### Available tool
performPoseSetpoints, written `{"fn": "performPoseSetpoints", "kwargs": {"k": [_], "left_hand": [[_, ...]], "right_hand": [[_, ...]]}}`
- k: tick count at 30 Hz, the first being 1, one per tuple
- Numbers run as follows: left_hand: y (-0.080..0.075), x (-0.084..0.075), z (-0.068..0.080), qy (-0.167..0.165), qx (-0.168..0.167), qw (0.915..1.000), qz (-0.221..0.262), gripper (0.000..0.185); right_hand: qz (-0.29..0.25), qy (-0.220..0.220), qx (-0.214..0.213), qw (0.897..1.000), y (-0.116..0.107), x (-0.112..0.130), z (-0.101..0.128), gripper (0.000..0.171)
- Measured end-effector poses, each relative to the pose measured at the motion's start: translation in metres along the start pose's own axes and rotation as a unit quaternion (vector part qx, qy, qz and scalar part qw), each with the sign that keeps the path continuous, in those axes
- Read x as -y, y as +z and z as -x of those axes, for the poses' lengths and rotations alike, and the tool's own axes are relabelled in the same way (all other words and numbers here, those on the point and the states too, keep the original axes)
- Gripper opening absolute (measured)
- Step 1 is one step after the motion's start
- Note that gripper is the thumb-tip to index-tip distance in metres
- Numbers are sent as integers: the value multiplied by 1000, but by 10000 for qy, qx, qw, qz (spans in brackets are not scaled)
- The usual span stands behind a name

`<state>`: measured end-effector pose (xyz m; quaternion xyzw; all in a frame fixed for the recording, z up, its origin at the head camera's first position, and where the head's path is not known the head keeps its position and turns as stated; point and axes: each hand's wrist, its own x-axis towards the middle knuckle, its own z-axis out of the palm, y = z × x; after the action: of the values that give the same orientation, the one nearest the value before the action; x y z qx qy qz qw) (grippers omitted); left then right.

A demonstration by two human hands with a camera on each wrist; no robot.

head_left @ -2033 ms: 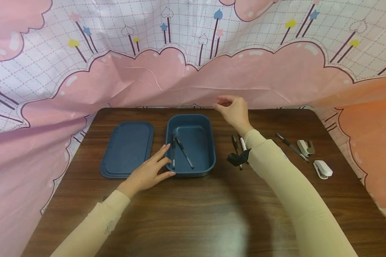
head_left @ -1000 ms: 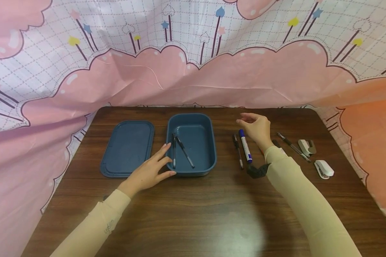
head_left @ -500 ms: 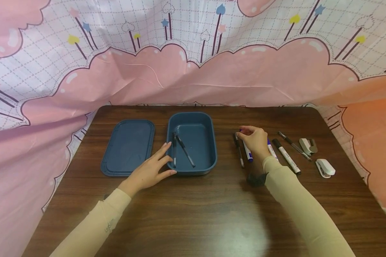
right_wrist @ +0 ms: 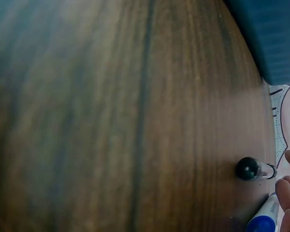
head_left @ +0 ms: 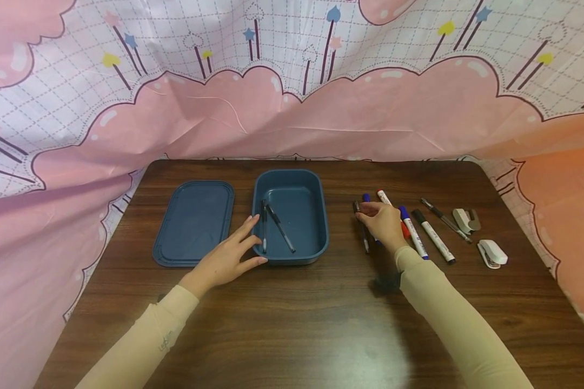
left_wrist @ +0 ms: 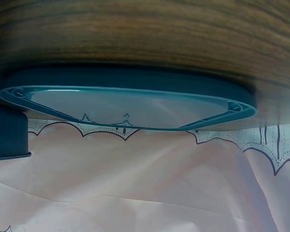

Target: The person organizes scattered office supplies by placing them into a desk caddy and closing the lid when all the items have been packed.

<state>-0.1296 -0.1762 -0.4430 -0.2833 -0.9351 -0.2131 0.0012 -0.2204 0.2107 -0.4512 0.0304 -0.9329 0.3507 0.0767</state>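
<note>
My left hand lies flat with straight fingers against the front left corner of the open blue box. Two thin pens lie inside the box. My right hand is lowered over the row of pens right of the box. Its curled fingertips pinch the thin black pen, whose end shows in the right wrist view. A blue marker lies partly under that hand, with its cap beside the fingertips.
The blue lid lies flat left of the box, also in the left wrist view. Right of my hand lie a red marker, another blue marker, a black marker, a black pen, a grey stapler and a white stapler.
My right hand came from behind the box, moved right and down onto the pens, then shifted slightly left and nearer, uncovering the red marker. The left hand stayed put.
</note>
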Motion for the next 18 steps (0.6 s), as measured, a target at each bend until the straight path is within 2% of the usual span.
{"fn": "performPoseSetpoints", "kwargs": {"k": [9, 18], "left_hand": [[-2, -2, -1, -105, 95, 9999, 43, 57], [-1, -1, -1, -114, 127, 9998, 69, 57]], "right_hand": [[310, -574, -99, 9978, 4, -3, 1, 33], [511, -742, -70, 9959, 6, -2, 1, 34]]}}
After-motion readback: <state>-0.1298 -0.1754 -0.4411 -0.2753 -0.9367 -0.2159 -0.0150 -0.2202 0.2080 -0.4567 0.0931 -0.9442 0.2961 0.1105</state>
